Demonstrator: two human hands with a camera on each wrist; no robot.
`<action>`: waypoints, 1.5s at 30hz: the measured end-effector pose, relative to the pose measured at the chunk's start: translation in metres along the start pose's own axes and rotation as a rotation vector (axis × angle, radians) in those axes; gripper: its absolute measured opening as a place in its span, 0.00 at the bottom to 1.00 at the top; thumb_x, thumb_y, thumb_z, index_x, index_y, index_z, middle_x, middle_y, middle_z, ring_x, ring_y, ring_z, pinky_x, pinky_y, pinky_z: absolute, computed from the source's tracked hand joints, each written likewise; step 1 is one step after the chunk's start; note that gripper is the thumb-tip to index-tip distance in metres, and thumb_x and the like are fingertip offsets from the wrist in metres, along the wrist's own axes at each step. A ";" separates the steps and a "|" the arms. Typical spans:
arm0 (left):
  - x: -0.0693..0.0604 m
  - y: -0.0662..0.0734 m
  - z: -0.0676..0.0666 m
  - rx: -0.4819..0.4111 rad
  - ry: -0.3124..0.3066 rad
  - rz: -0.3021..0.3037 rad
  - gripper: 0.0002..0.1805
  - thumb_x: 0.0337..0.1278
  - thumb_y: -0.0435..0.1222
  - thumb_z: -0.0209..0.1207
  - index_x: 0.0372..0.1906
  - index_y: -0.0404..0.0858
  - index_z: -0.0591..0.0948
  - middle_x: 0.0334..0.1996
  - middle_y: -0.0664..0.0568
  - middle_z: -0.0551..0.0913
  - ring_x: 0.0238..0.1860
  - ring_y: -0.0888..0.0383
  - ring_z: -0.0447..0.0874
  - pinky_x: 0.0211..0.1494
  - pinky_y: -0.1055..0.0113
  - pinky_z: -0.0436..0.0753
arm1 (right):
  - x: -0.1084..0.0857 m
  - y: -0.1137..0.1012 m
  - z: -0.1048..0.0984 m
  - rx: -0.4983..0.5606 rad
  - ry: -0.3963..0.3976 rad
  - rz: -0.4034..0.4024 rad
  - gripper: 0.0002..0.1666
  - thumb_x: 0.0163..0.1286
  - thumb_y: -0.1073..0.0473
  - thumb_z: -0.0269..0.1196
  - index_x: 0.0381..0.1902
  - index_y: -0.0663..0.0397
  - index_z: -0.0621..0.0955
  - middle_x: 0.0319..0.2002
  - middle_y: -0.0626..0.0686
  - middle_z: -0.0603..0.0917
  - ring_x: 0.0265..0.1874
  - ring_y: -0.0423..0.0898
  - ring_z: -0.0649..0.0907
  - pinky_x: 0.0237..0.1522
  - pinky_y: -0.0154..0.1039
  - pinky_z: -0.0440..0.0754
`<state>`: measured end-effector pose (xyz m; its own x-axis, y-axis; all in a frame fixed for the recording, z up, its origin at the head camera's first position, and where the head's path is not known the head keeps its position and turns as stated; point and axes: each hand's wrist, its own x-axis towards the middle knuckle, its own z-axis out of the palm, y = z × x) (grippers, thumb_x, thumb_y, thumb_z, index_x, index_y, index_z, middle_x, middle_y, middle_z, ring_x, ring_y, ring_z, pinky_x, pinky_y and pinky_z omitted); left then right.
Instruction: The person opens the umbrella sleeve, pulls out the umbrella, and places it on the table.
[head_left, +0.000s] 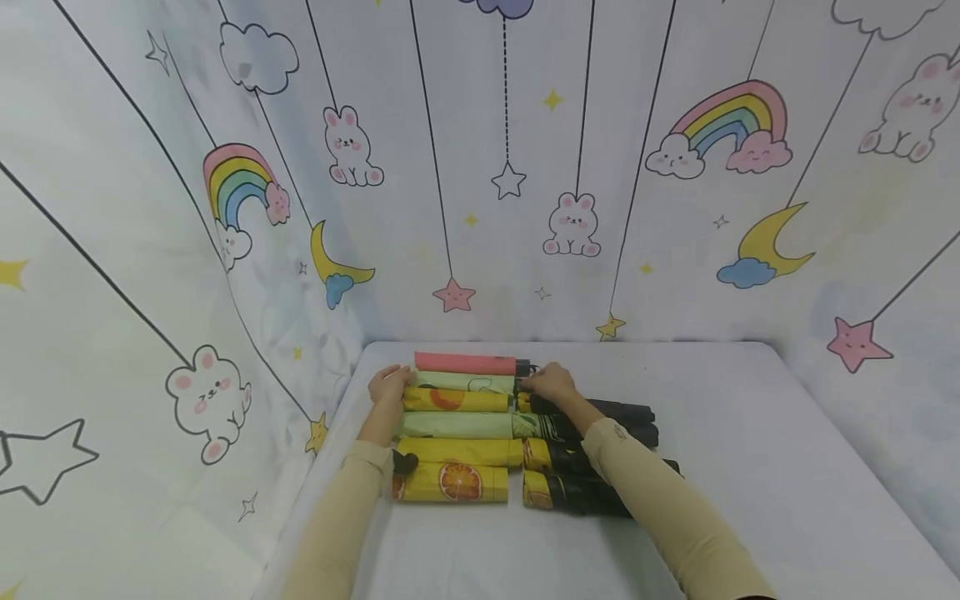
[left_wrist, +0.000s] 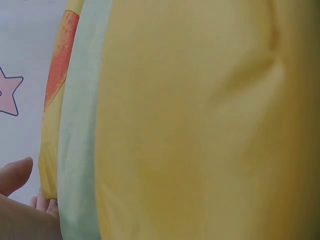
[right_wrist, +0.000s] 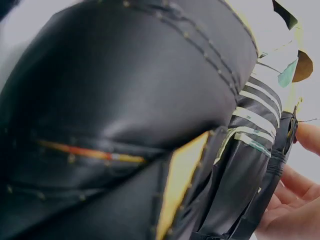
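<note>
The left hand (head_left: 388, 387) touches the left end of a long pale green cloth roll (head_left: 453, 382); the right hand (head_left: 553, 384) is near its other end. I can't tell if either grips. A pink roll (head_left: 465, 363) lies behind, yellow rolls (head_left: 459, 452) and shiny black rolls (head_left: 588, 496) in front, on the white counter (head_left: 750, 425).

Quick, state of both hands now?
Left hand: thumb off nearest yellow roll; can't tell if fingers grip.
Right hand: beside nearest black roll; grip can't be told.

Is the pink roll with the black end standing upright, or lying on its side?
Lying on its side: in the head view, the pink roll stretches sideways across the white table.
</note>
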<state>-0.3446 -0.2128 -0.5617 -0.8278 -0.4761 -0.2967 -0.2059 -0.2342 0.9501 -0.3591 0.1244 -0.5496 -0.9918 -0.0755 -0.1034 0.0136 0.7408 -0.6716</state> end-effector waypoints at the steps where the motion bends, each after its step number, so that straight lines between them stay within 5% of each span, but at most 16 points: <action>1: 0.001 0.000 0.000 0.002 0.001 -0.002 0.29 0.64 0.27 0.66 0.69 0.32 0.76 0.61 0.42 0.82 0.51 0.54 0.80 0.44 0.71 0.82 | 0.000 -0.001 0.001 0.000 -0.005 0.001 0.24 0.67 0.49 0.71 0.14 0.51 0.81 0.17 0.46 0.79 0.20 0.43 0.73 0.25 0.38 0.74; 7: 0.006 -0.001 0.000 -0.033 0.006 0.000 0.31 0.62 0.24 0.67 0.70 0.32 0.74 0.63 0.41 0.83 0.62 0.52 0.82 0.46 0.72 0.85 | 0.003 -0.004 0.004 -0.001 -0.019 0.008 0.29 0.67 0.52 0.71 0.09 0.48 0.73 0.11 0.43 0.68 0.15 0.41 0.64 0.22 0.37 0.67; 13: 0.002 -0.002 0.000 -0.038 0.013 0.005 0.29 0.59 0.22 0.65 0.67 0.30 0.75 0.62 0.39 0.83 0.62 0.50 0.82 0.45 0.74 0.86 | 0.004 -0.004 0.002 0.024 -0.036 0.013 0.25 0.66 0.57 0.67 0.11 0.49 0.73 0.13 0.45 0.69 0.18 0.43 0.67 0.25 0.39 0.69; 20: 0.000 -0.003 -0.001 -0.078 0.027 -0.001 0.30 0.59 0.19 0.65 0.67 0.29 0.75 0.62 0.37 0.83 0.64 0.48 0.81 0.54 0.70 0.87 | 0.007 -0.001 0.001 0.104 -0.057 0.039 0.12 0.67 0.57 0.69 0.30 0.62 0.89 0.33 0.55 0.86 0.36 0.51 0.83 0.42 0.48 0.86; 25: 0.004 -0.006 -0.004 -0.097 0.006 -0.026 0.31 0.62 0.20 0.65 0.70 0.29 0.73 0.65 0.39 0.81 0.68 0.48 0.78 0.60 0.68 0.85 | 0.012 0.002 0.003 0.177 -0.057 0.078 0.17 0.69 0.57 0.68 0.45 0.69 0.88 0.50 0.63 0.87 0.50 0.58 0.86 0.56 0.55 0.86; 35: 0.015 -0.010 -0.008 -0.101 0.006 -0.073 0.30 0.60 0.21 0.66 0.68 0.31 0.74 0.64 0.40 0.83 0.55 0.55 0.82 0.37 0.75 0.84 | 0.017 0.003 0.003 0.339 -0.053 0.073 0.18 0.72 0.59 0.66 0.51 0.70 0.87 0.52 0.65 0.87 0.50 0.57 0.87 0.54 0.50 0.89; 39: 0.016 -0.010 -0.007 -0.080 0.005 -0.068 0.29 0.60 0.21 0.66 0.67 0.29 0.74 0.64 0.39 0.82 0.51 0.57 0.82 0.34 0.75 0.83 | 0.012 0.001 0.001 0.280 -0.032 0.097 0.20 0.66 0.57 0.73 0.51 0.65 0.88 0.57 0.64 0.86 0.58 0.60 0.84 0.61 0.55 0.85; 45: 0.009 -0.007 -0.006 -0.079 0.016 -0.067 0.28 0.60 0.21 0.65 0.67 0.28 0.75 0.64 0.38 0.82 0.59 0.53 0.81 0.37 0.76 0.84 | 0.009 -0.001 -0.003 0.231 -0.051 0.116 0.33 0.55 0.59 0.81 0.58 0.67 0.85 0.62 0.65 0.83 0.65 0.64 0.78 0.68 0.60 0.78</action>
<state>-0.3474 -0.2203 -0.5716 -0.8052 -0.4704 -0.3611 -0.2180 -0.3315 0.9179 -0.3687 0.1255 -0.5475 -0.9744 -0.0369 -0.2219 0.1610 0.5749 -0.8023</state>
